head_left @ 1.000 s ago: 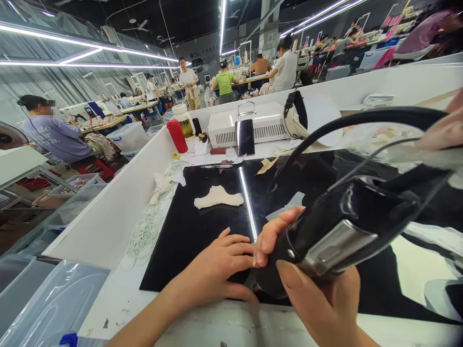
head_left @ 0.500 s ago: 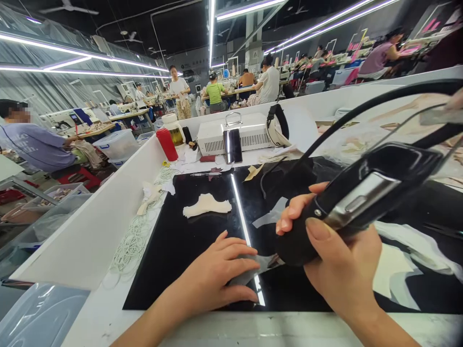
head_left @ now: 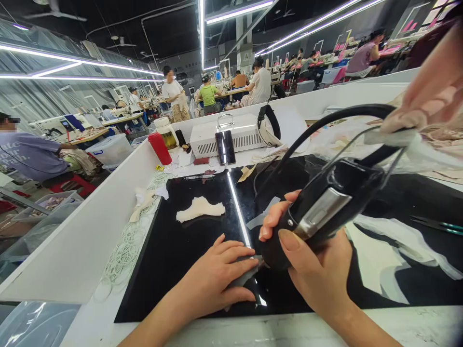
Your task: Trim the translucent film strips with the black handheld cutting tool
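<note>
My right hand [head_left: 318,270] grips a black corded handheld tool [head_left: 321,207] with a silver plate on its side. The tool's rounded lower end is down by the black board, close to the fingertips of my left hand. My left hand [head_left: 220,277] lies with fingers outstretched on a small translucent grey piece [head_left: 248,275], pressing it to the glossy black board [head_left: 159,270]. The contact between tool and piece is mostly hidden by my fingers. Beyond my left hand lies a stack of cream fabric pieces [head_left: 200,208]. Another translucent strip [head_left: 263,214] is partly behind my right hand.
Cream and translucent pieces [head_left: 376,260] and tweezers [head_left: 437,225] lie at right. Tangled pale cord [head_left: 125,260] runs along the left wall. Behind stand a white vented box [head_left: 246,140], a phone [head_left: 224,148] and a red container [head_left: 159,148]. Upper right, what looks like another person's hand [head_left: 430,91] is blurred.
The whole view has shifted, so the table things sit slightly further left. The tool stands closer to my left fingertips. The blurred hand-like shape at upper right has come further into view.
</note>
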`<state>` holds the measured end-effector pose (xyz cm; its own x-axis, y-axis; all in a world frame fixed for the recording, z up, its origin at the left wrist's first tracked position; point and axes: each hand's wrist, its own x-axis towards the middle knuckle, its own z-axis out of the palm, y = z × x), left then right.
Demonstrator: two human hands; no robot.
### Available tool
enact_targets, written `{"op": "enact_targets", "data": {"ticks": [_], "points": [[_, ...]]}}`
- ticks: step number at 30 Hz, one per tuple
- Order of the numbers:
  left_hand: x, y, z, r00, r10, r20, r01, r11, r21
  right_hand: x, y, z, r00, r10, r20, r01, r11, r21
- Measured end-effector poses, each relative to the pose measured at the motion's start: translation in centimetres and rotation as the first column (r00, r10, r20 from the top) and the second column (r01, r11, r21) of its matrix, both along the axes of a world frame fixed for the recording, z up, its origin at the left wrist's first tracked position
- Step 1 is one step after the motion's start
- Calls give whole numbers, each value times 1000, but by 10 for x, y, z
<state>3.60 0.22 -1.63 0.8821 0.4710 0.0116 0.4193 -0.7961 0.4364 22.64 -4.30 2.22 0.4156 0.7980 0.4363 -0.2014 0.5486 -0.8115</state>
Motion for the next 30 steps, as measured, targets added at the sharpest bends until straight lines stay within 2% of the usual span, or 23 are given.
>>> {"op": "enact_targets", "data": {"ticks": [13, 20, 25, 30], "points": [[1, -3, 0, 1000, -2, 8, 2, 1000, 24, -3, 3, 3, 1000, -25, 7, 25, 1000, 8], [-1, 0, 5, 1000, -2, 0, 2, 998, 61, 13, 5, -2, 1000, -22, -17, 22, 999, 34], [13, 10, 7, 998, -56, 11, 54, 993, 103, 23, 5, -3, 998, -68, -20, 68, 998, -2], [28, 22, -1, 991, -131, -11, 132, 985, 109, 26, 7, -6, 999, -41, 2, 40, 999, 32]]}}
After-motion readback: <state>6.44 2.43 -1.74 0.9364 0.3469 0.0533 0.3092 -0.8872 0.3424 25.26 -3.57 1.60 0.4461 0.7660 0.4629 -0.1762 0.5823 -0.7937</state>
